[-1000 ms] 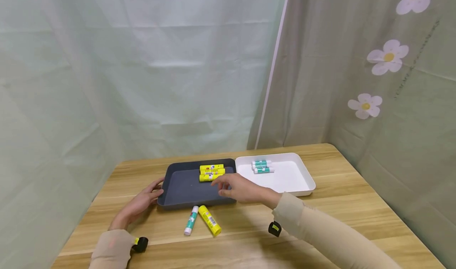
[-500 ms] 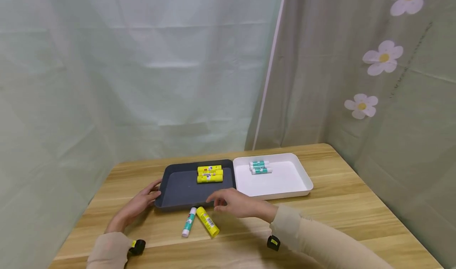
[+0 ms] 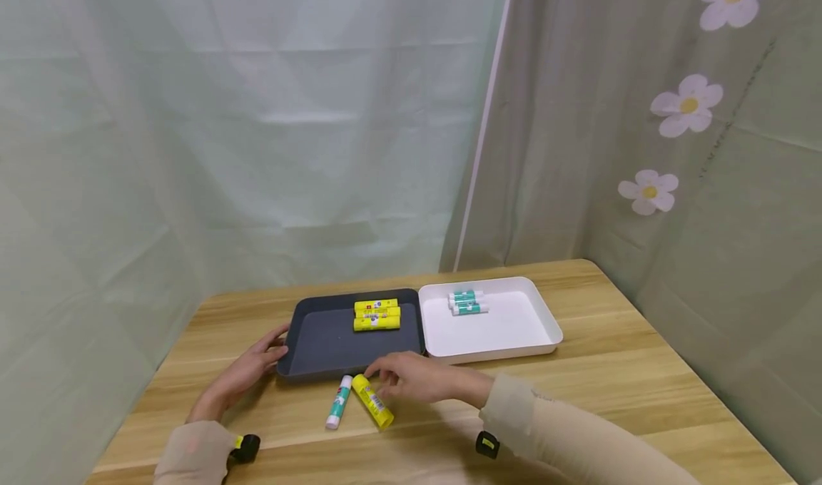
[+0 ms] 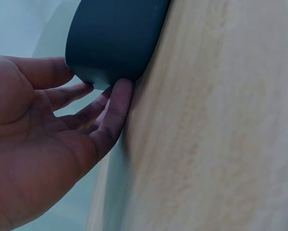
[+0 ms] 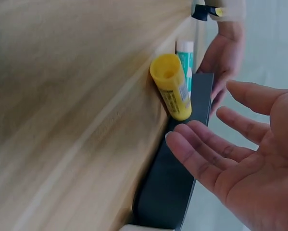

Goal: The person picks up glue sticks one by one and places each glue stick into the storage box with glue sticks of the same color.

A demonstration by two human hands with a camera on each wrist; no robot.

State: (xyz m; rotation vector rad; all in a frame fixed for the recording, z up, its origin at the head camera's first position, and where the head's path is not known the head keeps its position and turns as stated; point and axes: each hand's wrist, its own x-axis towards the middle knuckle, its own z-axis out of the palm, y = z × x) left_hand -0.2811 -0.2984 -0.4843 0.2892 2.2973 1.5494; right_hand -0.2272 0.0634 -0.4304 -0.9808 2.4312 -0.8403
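Note:
A yellow glue stick [image 3: 374, 404] lies on the table in front of the dark grey tray [image 3: 321, 346]. Close on its left lies a slimmer green-and-white glue stick [image 3: 338, 404]. My right hand [image 3: 417, 378] hovers just right of the yellow stick, fingers loosely spread; in the right wrist view nothing is between those fingers [image 5: 201, 159]. My left hand [image 3: 247, 372] rests its fingertips on the grey tray's left outer wall, as the left wrist view shows at the tray's corner [image 4: 105, 53].
Several yellow glue sticks [image 3: 377, 324] lie side by side in the grey tray. A white tray [image 3: 520, 328] adjoins it on the right and holds several green-and-white glue sticks [image 3: 470, 309]. Behind the wooden table [image 3: 578, 414] hangs a pale curtain [image 3: 321, 150].
My right hand has come out from over the grey tray, moving toward me and down beside the loose yellow glue stick. The left hand stays at the tray wall. The view shifts slightly.

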